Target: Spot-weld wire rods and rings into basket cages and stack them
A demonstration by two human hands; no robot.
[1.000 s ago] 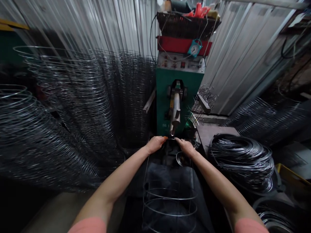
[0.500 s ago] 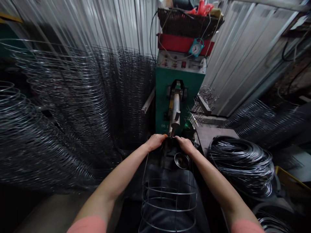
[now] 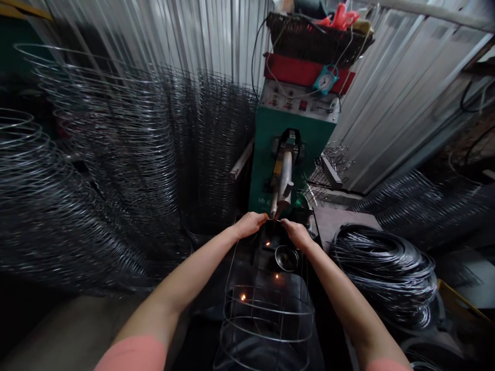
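My left hand (image 3: pixel 250 224) and my right hand (image 3: pixel 297 233) both grip the top rim of a cylindrical wire cage (image 3: pixel 266 314), which hangs down towards my lap. Between my hands, the rim meets the lower tip of a spot welder's electrode (image 3: pixel 279 203). The welder (image 3: pixel 294 139) has a green body and a control panel with switches. Small orange sparks (image 3: pixel 243 297) glow inside and around the cage. A round steel bowl (image 3: pixel 286 257) sits just below my right hand, seen through the cage wires.
Tall stacks of wire rings (image 3: pixel 116 170) fill the left side. A heavy coil of dark wire (image 3: pixel 386 273) lies at the right, beside a metal bench top (image 3: pixel 340 221). Corrugated sheet walls (image 3: pixel 406 103) stand behind. A woven basket (image 3: pixel 317 44) sits on top of the welder.
Orange sparks now show around the cage, absent earlier. My hands sit closer around the electrode tip, and the whole view has tilted slightly.
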